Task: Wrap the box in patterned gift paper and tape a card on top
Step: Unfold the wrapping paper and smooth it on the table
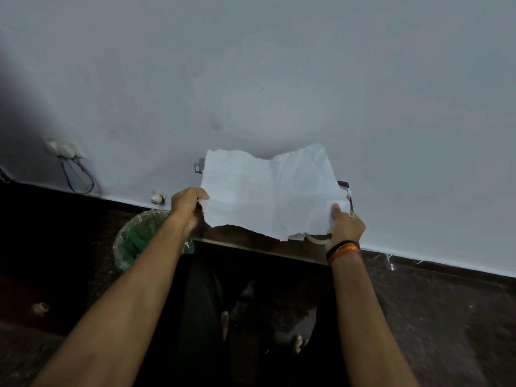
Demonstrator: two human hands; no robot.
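Head view: both arms reach forward, holding a creased white paper (270,191) up in front of a pale wall (279,65). The left hand (187,205) pinches the paper's left edge, fingers curled round it. The right hand (344,224) grips the lower right corner, thumb lying on the face of the sheet; its wrist wears black and orange bands (343,251). The paper's side toward the camera is plain white, its top and bottom edges ragged. Under the paper runs the edge of a dark table (251,241). Left of the left arm stands a bin (134,238) lined with clear plastic. A socket (65,148) with a looping cable sits on the wall at far left. The floor (432,317) is dark.
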